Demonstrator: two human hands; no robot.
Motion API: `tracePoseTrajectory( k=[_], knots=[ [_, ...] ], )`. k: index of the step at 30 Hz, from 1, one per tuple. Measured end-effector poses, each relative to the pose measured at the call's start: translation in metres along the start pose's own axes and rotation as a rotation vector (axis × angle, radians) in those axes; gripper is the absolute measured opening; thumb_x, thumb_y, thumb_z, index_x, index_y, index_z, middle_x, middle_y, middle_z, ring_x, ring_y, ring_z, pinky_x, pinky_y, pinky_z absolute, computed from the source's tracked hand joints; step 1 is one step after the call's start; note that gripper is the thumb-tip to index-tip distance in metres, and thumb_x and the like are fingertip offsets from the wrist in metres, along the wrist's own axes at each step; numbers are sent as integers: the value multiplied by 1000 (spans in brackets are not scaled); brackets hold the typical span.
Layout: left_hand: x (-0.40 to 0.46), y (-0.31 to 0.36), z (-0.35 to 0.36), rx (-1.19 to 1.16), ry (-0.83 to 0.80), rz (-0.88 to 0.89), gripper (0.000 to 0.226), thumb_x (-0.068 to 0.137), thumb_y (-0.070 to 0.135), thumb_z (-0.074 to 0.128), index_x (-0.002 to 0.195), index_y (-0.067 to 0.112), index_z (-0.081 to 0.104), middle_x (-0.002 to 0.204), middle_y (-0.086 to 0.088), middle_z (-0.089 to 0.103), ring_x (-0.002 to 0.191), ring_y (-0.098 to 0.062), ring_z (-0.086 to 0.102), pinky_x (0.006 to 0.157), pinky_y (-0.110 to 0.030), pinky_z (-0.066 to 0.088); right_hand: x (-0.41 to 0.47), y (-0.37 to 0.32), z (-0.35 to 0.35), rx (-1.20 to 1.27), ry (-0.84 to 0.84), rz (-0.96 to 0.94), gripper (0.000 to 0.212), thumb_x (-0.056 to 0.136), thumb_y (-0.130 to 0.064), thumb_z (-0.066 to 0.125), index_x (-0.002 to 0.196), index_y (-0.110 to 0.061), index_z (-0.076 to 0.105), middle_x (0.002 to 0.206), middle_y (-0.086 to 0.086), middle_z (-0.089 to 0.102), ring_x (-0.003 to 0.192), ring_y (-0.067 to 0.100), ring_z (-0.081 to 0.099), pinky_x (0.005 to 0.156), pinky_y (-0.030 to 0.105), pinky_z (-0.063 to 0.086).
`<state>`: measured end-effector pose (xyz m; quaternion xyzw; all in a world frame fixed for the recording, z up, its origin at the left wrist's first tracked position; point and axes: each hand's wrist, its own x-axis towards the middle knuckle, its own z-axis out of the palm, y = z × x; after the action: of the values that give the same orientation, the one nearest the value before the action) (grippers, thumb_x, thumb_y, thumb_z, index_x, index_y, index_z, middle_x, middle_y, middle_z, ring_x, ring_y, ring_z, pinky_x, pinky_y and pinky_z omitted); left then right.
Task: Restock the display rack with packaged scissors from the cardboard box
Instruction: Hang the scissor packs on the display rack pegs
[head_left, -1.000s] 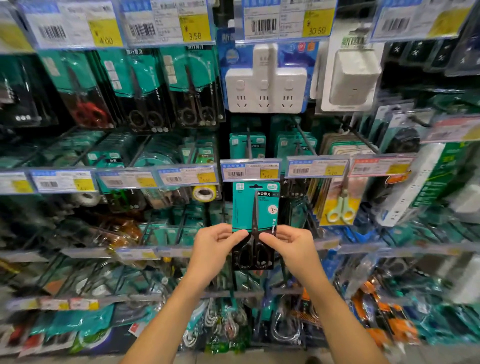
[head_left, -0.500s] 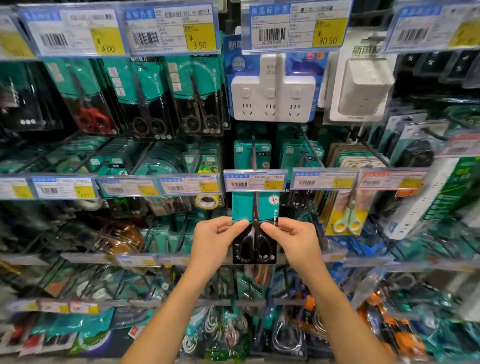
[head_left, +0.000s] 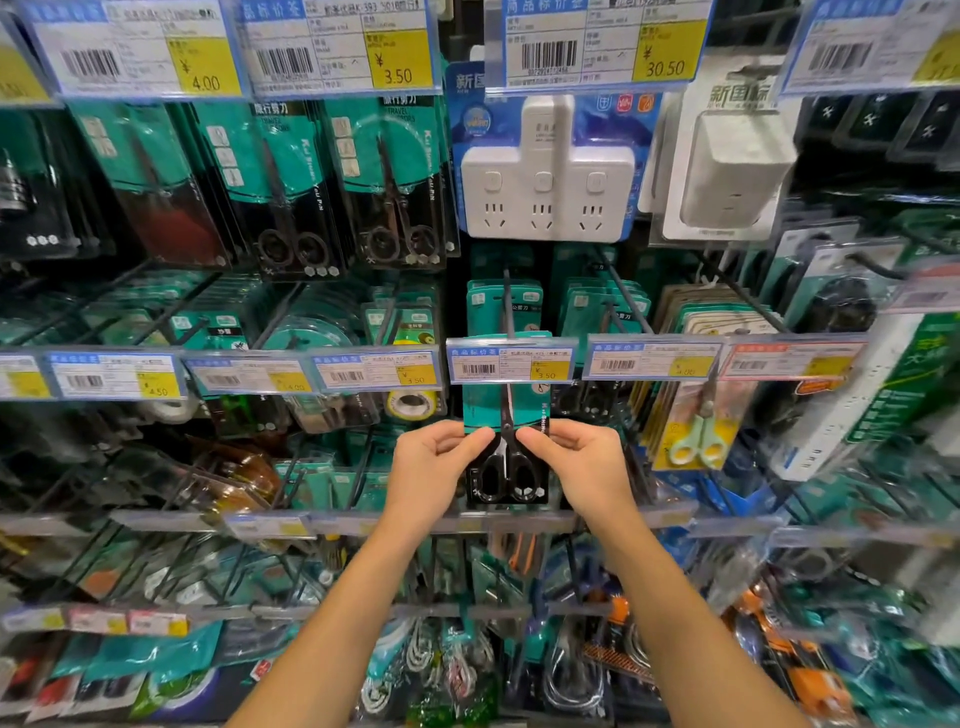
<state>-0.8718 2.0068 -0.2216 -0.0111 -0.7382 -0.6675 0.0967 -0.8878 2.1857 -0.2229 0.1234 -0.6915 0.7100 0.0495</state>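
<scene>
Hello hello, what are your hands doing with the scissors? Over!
Left hand and right hand pinch scissors pack. Pack top behind price tag. Hook above.

This is a retail shop aisle, seen close against a dark metal wire display rack (head_left: 621, 291) whose pegs carry rows of hanging blister-packed goods. Clear plastic strips along each row hold white and blue paper price labels with barcodes and yellow price panels (head_left: 511, 364), reading 4.00, 3.50 and 30.50 on the top row. The stock is small hardware and stationery: teal-carded black-handled scissors (head_left: 291, 187), a white three-outlet plug adapter on a blue card (head_left: 545, 176), and pale green-handled scissors on a yellow card (head_left: 696, 436)
</scene>
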Motion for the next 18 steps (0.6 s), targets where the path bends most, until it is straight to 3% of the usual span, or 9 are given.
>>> tracePoseTrajectory(
  k=[6,8,12,15,18],
  knots=[
    [17,-20,1,-25,63,-75,7,84,23,77,89,23,72,82,5,78,80,-3,72,75,-19,54,20,16,-2,3,40,6,10,83,-20,77,91,-26,79,92,-6,78,92,11,73,80,19,55],
    [26,-25,5,-52,80,-74,8,84,23,77,90,18,73,83,1,78,83,-9,73,80,-27,55,29,21,-2,-6,64,26,9,81,-20,78,89,-25,78,90,-6,78,90,11,73,80,21,54],
    [41,-32,13,-55,162,-77,12,83,30,78,84,20,70,73,1,70,75,-17,65,75,-35,50,48,25,-3,-64,91,2,5,79,-28,80,75,-30,78,81,-5,77,83,9,73,76,20,54],
    [52,-33,19,4,244,-43,14,82,30,79,89,23,70,84,6,72,82,-9,69,82,-27,55,59,27,-4,-111,100,-46,14,78,-29,80,68,-21,76,65,0,73,64,6,65,67,23,49],
    [61,-31,23,27,262,-1,24,83,24,78,101,9,74,93,-3,74,82,-8,68,75,-10,53,69,27,-3,-181,95,-134,44,82,-22,77,44,-29,57,41,-14,47,43,-1,38,50,14,29]
  ],
)
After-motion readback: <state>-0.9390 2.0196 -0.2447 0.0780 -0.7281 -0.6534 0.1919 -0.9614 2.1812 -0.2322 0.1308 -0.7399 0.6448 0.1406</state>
